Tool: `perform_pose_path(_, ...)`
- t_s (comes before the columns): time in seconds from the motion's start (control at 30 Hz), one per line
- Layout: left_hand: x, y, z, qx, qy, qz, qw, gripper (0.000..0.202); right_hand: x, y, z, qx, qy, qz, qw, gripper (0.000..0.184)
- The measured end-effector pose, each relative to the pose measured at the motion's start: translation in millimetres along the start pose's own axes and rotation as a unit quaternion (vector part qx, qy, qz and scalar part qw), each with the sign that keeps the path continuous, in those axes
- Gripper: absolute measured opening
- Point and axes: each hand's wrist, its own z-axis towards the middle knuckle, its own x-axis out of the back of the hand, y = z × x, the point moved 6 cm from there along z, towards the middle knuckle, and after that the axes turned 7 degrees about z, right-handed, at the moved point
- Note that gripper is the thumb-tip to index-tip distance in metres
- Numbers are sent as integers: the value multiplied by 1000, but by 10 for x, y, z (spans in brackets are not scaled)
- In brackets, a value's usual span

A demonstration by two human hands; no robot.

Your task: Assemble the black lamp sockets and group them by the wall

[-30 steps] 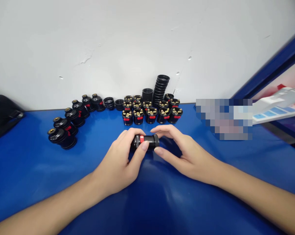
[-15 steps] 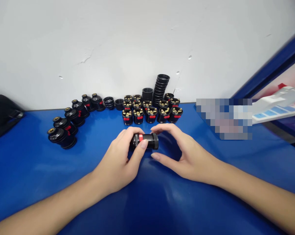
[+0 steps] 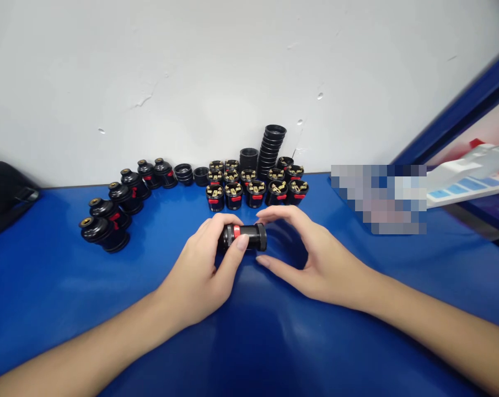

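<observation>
A black lamp socket (image 3: 249, 237) with a red band lies sideways just above the blue table (image 3: 67, 281) between my hands. My left hand (image 3: 199, 270) grips its left end with thumb and fingers. My right hand (image 3: 311, 256) curves around its right end, fingers on top and the thumb below, slightly apart from the socket. Behind it stand several socket cores (image 3: 255, 193) with brass contacts and red tabs. A leaning stack of black rings (image 3: 271, 144) rises by the wall. Several assembled black sockets (image 3: 108, 212) lie in a row at the left.
A white wall (image 3: 191, 71) closes off the table's far edge. A black bag (image 3: 5, 193) sits at the far left. A blurred patch and a white, red and blue box (image 3: 468, 179) lie at the right, beside a blue frame.
The socket and both hands have shifted slightly away from me. My right thumb has come off the socket's underside and dropped lower.
</observation>
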Motion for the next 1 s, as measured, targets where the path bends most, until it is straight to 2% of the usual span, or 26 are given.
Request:
perform_pose_path(0.07,-4,0,0,1,-1,-4,1000,21,-1,-6,-6,3,-5,-2,1000,47)
perform_pose_path(0.13,-10,14,5,-11,-1,-5,1000,20,2,-4,-8,-3,-12,-4,1000,33)
perform_pose_path(0.2,-13,18,9,-15,1,-3,1000,20,17,-11,-6,-2,-7,-5,1000,28)
perform_pose_path(0.33,-15,-3,7,-4,1,-4,1000,20,21,-17,-2,3,1,-14,1000,46)
perform_pose_path(0.47,-11,11,2,-18,5,-4,1000,19,-1,4,0,-12,-10,-16,1000,29)
perform_pose_path(0.6,-12,6,0,-14,8,-2,1000,19,5,-14,10,6,-11,-17,1000,47)
perform_pose_path(0.7,-22,6,2,-19,4,-4,1000,19,21,0,17,3,-4,-13,1000,30)
perform_pose_path(0.77,-26,-2,7,-16,3,-4,1000,19,32,3,15,9,8,5,1000,26)
perform_pose_path(0.9,-21,1,11,-19,5,-4,1000,20,14,-32,2,32,18,80,996,36)
perform_pose_path(1.0,-17,22,6,-32,4,-6,999,19,-43,-8,6,-16,-7,152,988,34)
